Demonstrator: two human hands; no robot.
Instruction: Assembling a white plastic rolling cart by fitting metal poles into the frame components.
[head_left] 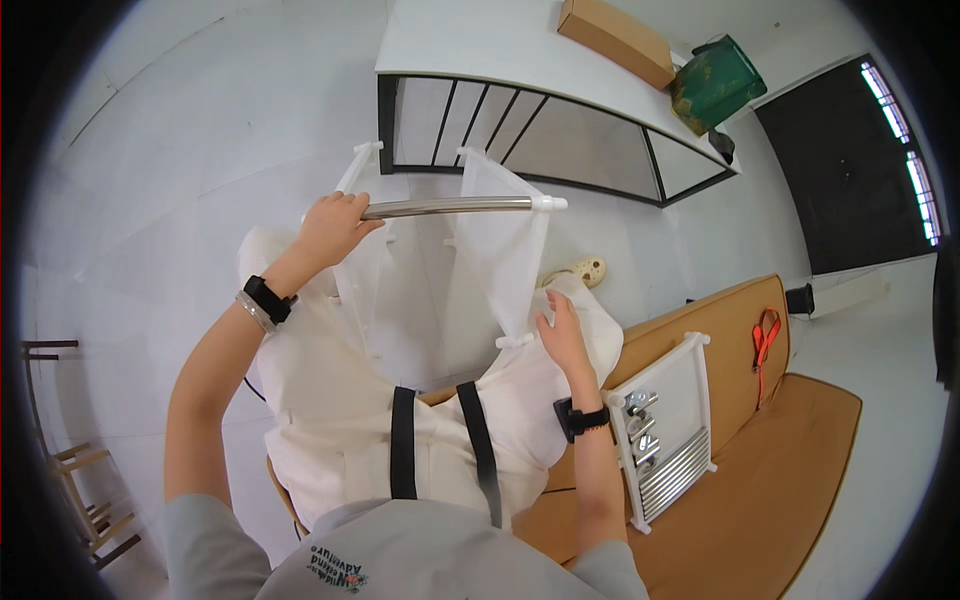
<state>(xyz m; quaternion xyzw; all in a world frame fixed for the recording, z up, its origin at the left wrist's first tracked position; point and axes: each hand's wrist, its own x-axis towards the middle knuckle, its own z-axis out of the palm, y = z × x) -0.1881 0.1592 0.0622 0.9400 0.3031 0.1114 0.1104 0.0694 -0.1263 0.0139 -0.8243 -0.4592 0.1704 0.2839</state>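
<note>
A shiny metal tube point(450, 206) runs crosswise between two white panels standing on the floor before my knees. Around its left end wrap the fingers of my left hand point(338, 228), hiding that end and the top corner of the left panel point(365, 255). The tube's other end meets a white corner fitting point(548, 203) on the right panel point(500, 245). My right hand point(563, 330) hovers over my right knee, fingers apart and holding nothing. It is close to the right panel's near corner peg point(515, 342).
Beside me on the brown sofa point(740, 480), another white panel point(670, 385) bears several metal tubes point(675, 475) and small shiny fittings point(645, 425). An orange strap point(766, 345) lies on the sofa. Ahead stands a white table point(490, 45) with a cardboard box point(617, 40) and green bin point(718, 82).
</note>
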